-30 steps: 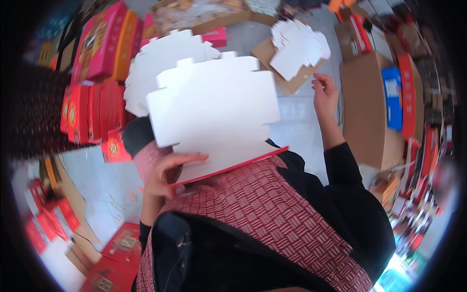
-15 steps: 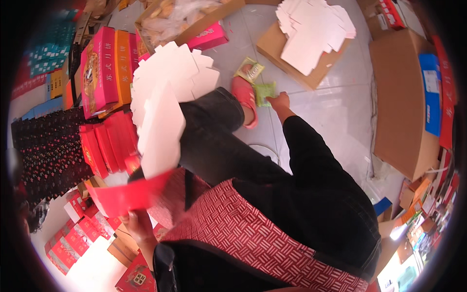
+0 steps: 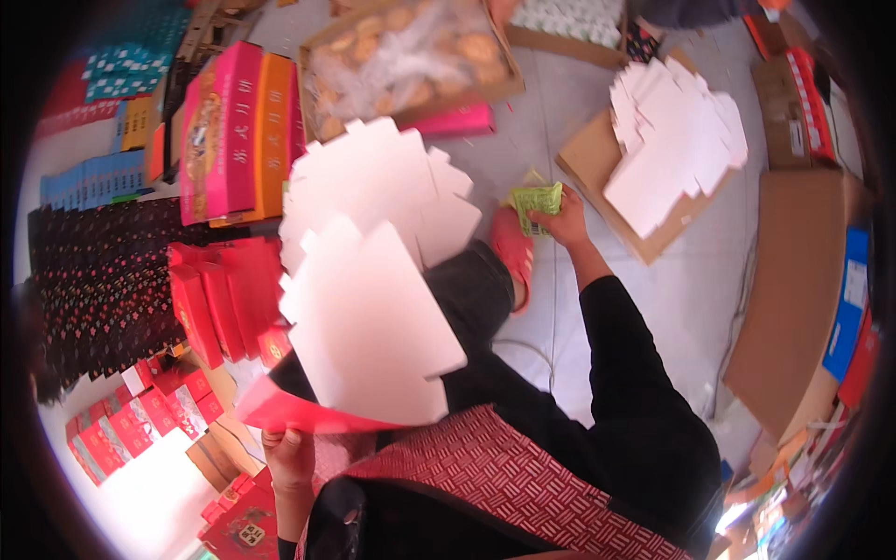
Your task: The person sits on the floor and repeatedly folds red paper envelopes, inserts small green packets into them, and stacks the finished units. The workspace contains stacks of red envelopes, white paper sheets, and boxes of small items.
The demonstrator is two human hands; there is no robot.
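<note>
My left hand (image 3: 289,459), at lower left, pinches the edge of a red card piece (image 3: 313,411) between thumb and fingers. White cardboard (image 3: 369,327) rises right above that red edge; I cannot tell if the two are one sheet. Behind it, a fan of flat white card blanks (image 3: 359,173) lies over my left leg. Out ahead, my right hand (image 3: 567,222) grips a small green packet (image 3: 539,201) just above my pink shoe (image 3: 511,250). A paler corner of wrapping shows behind the packet.
A carton of bagged round pastries (image 3: 411,65) stands ahead. More white blanks (image 3: 677,140) lie on flat brown cardboard at right. Pink and orange boxes (image 3: 224,135) and red boxes (image 3: 219,299) line the left. A big brown carton (image 3: 789,289) stands far right.
My right hand has lifted the green packet off the floor beside the shoe. The red card in my left hand has tilted, and the view has shifted.
</note>
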